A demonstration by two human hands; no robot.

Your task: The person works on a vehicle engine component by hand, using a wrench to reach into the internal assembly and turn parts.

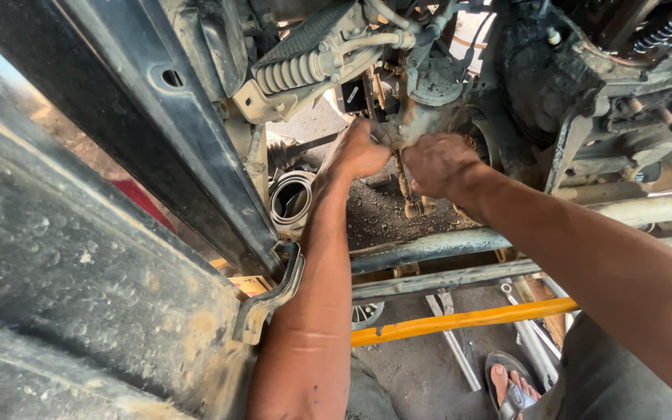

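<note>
I look down into a vehicle's open front end. My left hand (358,149) and my right hand (439,162) are both closed around a dirty metal part (415,117) low in the engine bay, side by side. A greasy rod (411,190) hangs down from that part, between my wrists. What my fingers hold is hidden by the backs of my hands. A ribbed rubber boot (293,71) lies up left of my left hand.
A dark, dusty body panel (79,257) fills the left. A round metal ring (291,198) sits below the boot. Grimy crossbars (429,247) and a yellow bar (460,319) run below my arms. Wrenches (453,342) lie on the ground beside my sandalled foot (511,385).
</note>
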